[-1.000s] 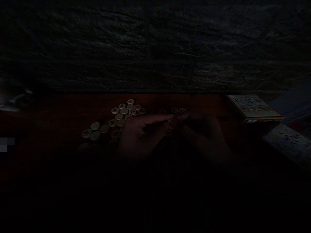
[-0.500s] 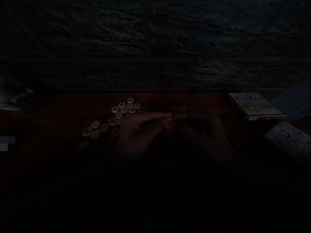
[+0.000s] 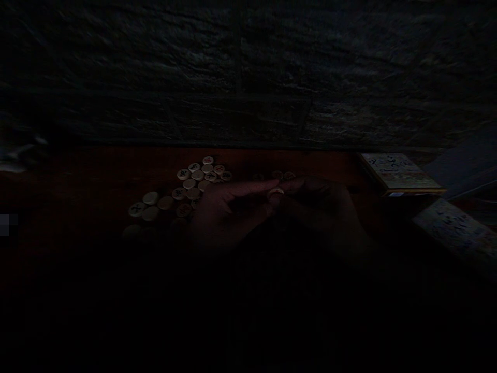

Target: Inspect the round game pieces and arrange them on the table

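Left hand (image 3: pixel 225 212) and right hand (image 3: pixel 322 207) pinch one disc (image 3: pixel 275 192).

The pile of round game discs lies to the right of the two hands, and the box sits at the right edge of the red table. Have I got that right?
Not quite. The head view shows the discs to the left of the left hand and right hand, with just a few beyond the fingertips. The box does sit at the table's right edge.

Forearms and near table (image 3: pixel 97 171) in darkness
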A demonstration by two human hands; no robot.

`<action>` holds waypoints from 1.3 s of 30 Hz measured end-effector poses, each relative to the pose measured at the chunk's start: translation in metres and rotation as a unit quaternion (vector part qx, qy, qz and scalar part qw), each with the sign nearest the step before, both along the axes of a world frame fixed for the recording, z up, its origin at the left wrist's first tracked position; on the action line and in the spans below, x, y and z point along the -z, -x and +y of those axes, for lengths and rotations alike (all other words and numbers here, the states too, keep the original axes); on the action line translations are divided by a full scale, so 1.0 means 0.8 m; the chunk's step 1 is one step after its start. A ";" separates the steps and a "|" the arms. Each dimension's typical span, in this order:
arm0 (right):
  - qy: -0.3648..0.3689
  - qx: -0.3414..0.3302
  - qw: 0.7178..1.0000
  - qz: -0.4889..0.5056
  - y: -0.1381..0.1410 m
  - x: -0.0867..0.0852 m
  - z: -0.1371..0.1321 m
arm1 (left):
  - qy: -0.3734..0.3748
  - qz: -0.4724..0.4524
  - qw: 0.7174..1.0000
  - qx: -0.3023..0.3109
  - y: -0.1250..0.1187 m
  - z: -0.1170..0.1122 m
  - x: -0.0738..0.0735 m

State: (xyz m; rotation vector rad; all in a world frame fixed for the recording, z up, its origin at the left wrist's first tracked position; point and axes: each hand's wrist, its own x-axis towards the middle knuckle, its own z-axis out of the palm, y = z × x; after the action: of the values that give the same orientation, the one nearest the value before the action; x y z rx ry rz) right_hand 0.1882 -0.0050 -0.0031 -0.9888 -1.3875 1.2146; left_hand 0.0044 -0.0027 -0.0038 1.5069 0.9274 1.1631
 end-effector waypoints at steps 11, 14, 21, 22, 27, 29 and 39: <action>0.003 0.021 1.000 -0.020 0.002 -0.003 -0.004 | 0.053 -0.053 0.997 -0.025 -0.001 0.002 0.003; -0.017 0.023 0.999 -0.029 0.002 0.001 -0.004 | 0.066 -0.060 0.996 -0.029 -0.001 -0.001 0.001; -0.038 0.026 0.998 -0.035 0.001 0.000 -0.002 | 0.005 -0.008 1.000 -0.011 0.001 -0.005 0.000; -0.044 0.027 0.998 -0.036 0.001 -0.001 -0.002 | 0.002 -0.002 1.000 -0.015 0.000 -0.005 -0.001; -0.023 0.011 0.999 -0.044 0.000 -0.002 -0.004 | 0.018 0.003 0.999 -0.033 -0.003 -0.005 -0.003; -0.014 0.007 0.999 -0.042 0.000 -0.002 -0.005 | 0.021 0.001 0.999 -0.042 -0.002 -0.003 -0.001; -0.016 0.017 0.998 -0.062 0.000 0.003 -0.006 | 0.047 -0.005 0.999 -0.003 0.001 -0.001 0.000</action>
State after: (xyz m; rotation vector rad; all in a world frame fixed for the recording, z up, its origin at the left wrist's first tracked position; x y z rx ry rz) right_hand 0.1881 -0.0095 -0.0055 -1.0766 -1.4772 1.1188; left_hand 0.0033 -0.0037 -0.0037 1.4237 0.9674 1.1147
